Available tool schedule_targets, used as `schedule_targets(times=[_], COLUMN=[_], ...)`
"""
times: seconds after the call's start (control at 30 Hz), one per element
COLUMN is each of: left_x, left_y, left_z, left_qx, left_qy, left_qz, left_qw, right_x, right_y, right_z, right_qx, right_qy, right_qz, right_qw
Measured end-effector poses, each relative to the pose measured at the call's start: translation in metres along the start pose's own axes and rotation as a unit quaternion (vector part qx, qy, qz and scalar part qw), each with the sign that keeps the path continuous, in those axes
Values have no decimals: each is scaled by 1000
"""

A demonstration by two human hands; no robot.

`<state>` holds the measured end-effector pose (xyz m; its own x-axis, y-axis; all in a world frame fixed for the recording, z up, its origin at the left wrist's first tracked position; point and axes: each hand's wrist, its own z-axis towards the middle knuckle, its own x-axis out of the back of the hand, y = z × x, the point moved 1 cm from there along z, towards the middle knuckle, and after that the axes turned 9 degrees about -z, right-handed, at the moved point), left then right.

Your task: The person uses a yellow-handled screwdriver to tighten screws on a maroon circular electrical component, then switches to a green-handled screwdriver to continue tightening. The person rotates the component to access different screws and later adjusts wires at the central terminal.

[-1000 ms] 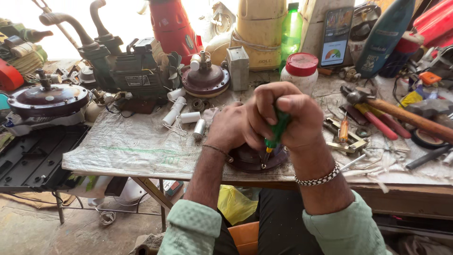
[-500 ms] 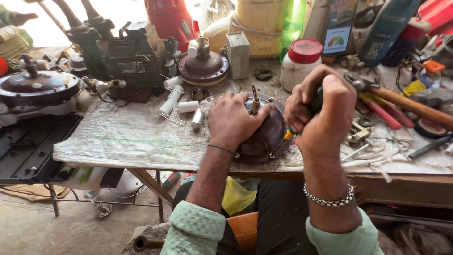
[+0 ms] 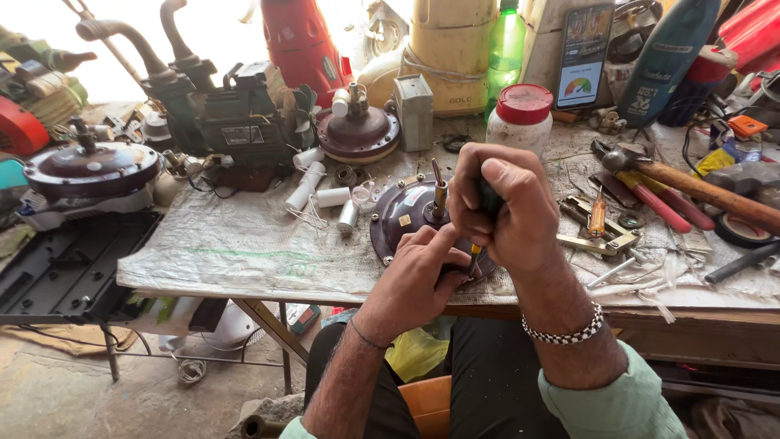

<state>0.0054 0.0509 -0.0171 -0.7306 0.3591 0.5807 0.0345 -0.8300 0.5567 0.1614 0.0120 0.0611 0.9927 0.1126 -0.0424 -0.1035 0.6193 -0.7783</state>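
Half a second back the motor sat tilted up between both hands, right hand off to its side. Now the motor (image 3: 414, 215) lay flat near the table (image 3: 244, 244) edge, and the right hand (image 3: 508, 207) had come over it, fist closed round a screwdriver (image 3: 479, 232) pointing down at the housing's near rim. So positioning looked done and screw work under way, I'd judge. Left hand (image 3: 418, 280) pressed on the near rim, thumb up beside the tip. Motor lay directly under both hands, touching the left.
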Motion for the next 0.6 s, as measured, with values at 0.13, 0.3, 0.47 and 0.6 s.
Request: schedule_targets(times=[0.13,0.3,0.47,0.6], left_x=[0,-3,9,31], left_y=[-2,-6,-24,-35], left_z=[3,0,8,40], left_qx=[26,4,174,-46], left_qy=[-14,5,187,223], left_qz=[-2,-9,-264,57], left_qw=[1000,1000,930,972], right_x=[-1,0,15,28], right_y=[1,2,1,8], right_z=[0,3,13,21], right_qx=[10,-12,21,-52], right_qy=[19,36,-126,-273], right_qz=[3,19,64,253], right_qw=[1000,999,990,927])
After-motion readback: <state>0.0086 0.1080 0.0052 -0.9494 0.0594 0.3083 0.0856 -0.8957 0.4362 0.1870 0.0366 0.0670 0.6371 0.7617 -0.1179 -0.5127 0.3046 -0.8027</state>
